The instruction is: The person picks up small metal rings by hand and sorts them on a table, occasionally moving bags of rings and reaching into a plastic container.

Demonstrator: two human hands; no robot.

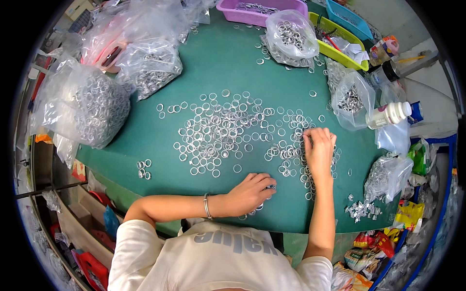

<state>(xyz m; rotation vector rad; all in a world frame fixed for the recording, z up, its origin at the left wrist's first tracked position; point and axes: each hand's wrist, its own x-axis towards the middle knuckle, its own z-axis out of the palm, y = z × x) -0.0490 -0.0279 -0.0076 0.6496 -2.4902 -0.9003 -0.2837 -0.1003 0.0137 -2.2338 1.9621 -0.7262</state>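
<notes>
Scatter of small silver metal rings [218, 131] lay flat on the green mat [218, 63], spread as a wide band across the middle of the table. Long axis of the spread ran left-right; densest clump sat at centre, thinning toward the right.

Right hand [319, 153] was palm down on the right end of the spread, fingers extended and slightly splayed, pointing away from the body, tips touching rings at the far side. Not pinching anything that I could see. Rings lay under and on both sides of the hand, with the bulk off to its left.

Left hand [250, 193] rested near the table's near edge, fingers curled loosely over a small cluster of rings [257, 208] at its fingertips. Whether it actually gripped any, couldn't tell; the fingers hid them. The main clump lay beyond it, away from the body and slightly left. A thin bracelet [207, 206] sat on that wrist.

Right hand was the one already in the pile; left was just short of it.

Individual rings are round, so no pointing direction; all appeared to lie flat, holes up.

A separate handful of rings [143, 169] lay well apart at the left near edge. Clear bags of rings [92, 109] sat at left and at the far side; white bottle [388, 115] on its side at right.
</notes>
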